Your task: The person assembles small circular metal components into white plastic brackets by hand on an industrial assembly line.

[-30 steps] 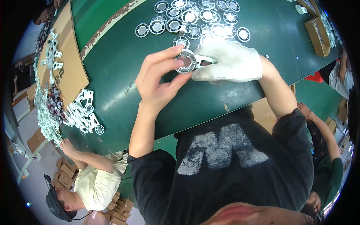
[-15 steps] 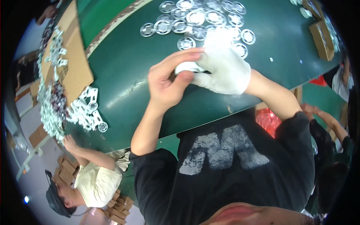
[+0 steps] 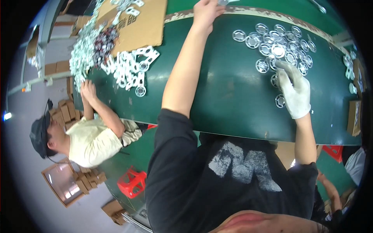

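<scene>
My bare left hand point(image 3: 208, 15) reaches to the far edge of the table at the top of the view. Its fingers are closed on a small grey-and-white part point(image 3: 224, 2), which the picture's edge cuts off. My right hand point(image 3: 296, 91), in a white glove, is over the near side of a loose spread of clear, shiny round discs point(image 3: 278, 50). Its fingers are bent and apart, with the tips by a disc point(image 3: 274, 80) that the glove partly covers. Another single disc point(image 3: 279, 101) lies beside the glove, nearer to me.
White parts with round ends point(image 3: 126, 70) lie heaped at left, beside a cardboard sheet point(image 3: 142, 29) and a long pile of pale pieces point(image 3: 83, 50). A co-worker point(image 3: 93, 139) works at the table's left end. A cardboard box point(image 3: 354, 118) stands at the right edge of the green table point(image 3: 233, 105).
My hands were together over a white round part in front of me. They have parted: the left went far forward with a part, the right moved to the discs. The view has shifted too.
</scene>
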Action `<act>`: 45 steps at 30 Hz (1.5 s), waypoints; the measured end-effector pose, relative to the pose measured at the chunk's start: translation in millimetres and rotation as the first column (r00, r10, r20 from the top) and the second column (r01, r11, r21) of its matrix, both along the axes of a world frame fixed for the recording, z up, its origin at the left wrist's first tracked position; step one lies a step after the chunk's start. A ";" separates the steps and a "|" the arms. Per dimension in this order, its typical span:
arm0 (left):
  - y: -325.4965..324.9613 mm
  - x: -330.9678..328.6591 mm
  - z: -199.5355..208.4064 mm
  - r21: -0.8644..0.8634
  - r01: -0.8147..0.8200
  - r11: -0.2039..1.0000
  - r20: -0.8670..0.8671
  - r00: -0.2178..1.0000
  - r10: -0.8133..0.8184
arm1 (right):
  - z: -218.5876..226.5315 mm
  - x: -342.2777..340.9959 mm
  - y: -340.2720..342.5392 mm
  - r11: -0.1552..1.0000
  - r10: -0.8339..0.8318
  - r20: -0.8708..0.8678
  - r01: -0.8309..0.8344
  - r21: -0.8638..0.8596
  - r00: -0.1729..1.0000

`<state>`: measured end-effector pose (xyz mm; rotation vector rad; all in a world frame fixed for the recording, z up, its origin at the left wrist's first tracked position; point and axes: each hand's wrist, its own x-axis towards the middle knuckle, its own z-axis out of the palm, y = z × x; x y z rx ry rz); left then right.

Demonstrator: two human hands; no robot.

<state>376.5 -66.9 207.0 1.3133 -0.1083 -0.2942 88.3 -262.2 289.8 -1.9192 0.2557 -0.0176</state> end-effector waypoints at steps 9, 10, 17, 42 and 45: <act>170.1 -15.3 20.7 0.386 -0.738 0.553 0.838 0.531 0.124 | -11.1 -1.4 -2.2 0.968 0.150 0.024 -0.142 -0.208 0.988; 221.0 -10.7 24.6 0.370 -0.817 0.442 0.875 0.466 0.130 | -12.7 -0.1 -1.2 0.968 0.156 0.023 -0.149 -0.203 0.987; 431.8 -30.1 -5.1 0.877 -0.414 -0.245 0.478 0.804 0.354 | -10.6 4.4 -5.5 0.934 0.267 0.099 -0.232 -0.271 0.958; 420.5 -36.6 -25.0 0.814 -0.392 -0.428 0.579 0.603 0.549 | -18.5 10.1 -2.8 0.924 0.245 0.009 -0.231 -0.305 0.970; 430.6 -41.1 -22.3 0.795 -0.479 -0.373 0.602 0.694 0.394 | -15.7 9.0 -7.1 0.934 0.221 -0.017 -0.217 -0.285 0.975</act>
